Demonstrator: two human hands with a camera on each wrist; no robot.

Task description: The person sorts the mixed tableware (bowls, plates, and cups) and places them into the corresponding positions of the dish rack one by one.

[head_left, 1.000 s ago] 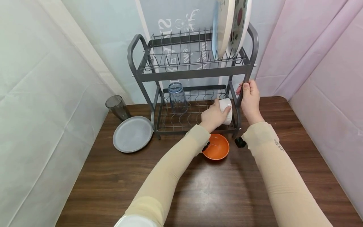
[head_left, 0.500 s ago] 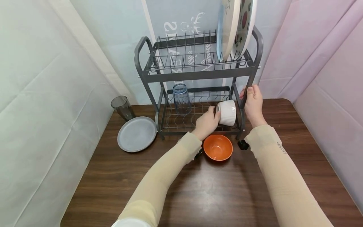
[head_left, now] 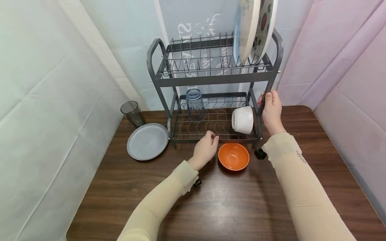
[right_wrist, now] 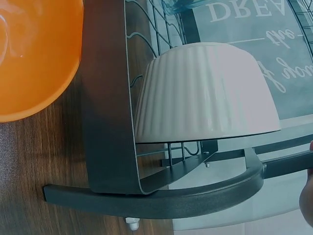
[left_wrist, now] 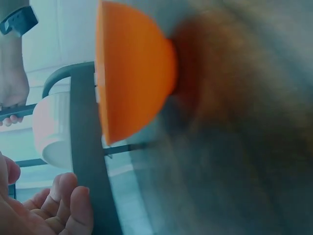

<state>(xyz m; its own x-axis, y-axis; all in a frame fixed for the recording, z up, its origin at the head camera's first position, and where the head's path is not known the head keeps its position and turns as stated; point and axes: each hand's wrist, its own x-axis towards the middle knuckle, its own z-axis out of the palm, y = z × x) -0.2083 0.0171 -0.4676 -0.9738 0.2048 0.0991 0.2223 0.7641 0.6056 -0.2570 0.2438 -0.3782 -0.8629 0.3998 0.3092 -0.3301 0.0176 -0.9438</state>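
A white ribbed bowl [head_left: 243, 120] lies on its side at the right end of the lower tier of the dark dish rack [head_left: 211, 79]. My left hand [head_left: 205, 150], fingers loosely curled and holding nothing, is just in front of the rack's lower front bar. Right beside it, an orange bowl [head_left: 233, 157] stands upright on the table. With my right hand [head_left: 272, 110] I grip the rack's right front post. In the right wrist view the white bowl [right_wrist: 208, 93] fills the middle, and only a sliver of that hand shows at the edge.
An upside-down blue glass [head_left: 196, 105] stands on the lower tier's left half. Several plates [head_left: 249, 33] stand upright on the top tier's right. Left of the rack are a grey plate [head_left: 147, 141] and a tilted dark glass [head_left: 133, 113]. Fabric walls enclose the table.
My left hand has let go of the white bowl and drawn back left and toward me, out of the rack. The right hand keeps its grip on the post.
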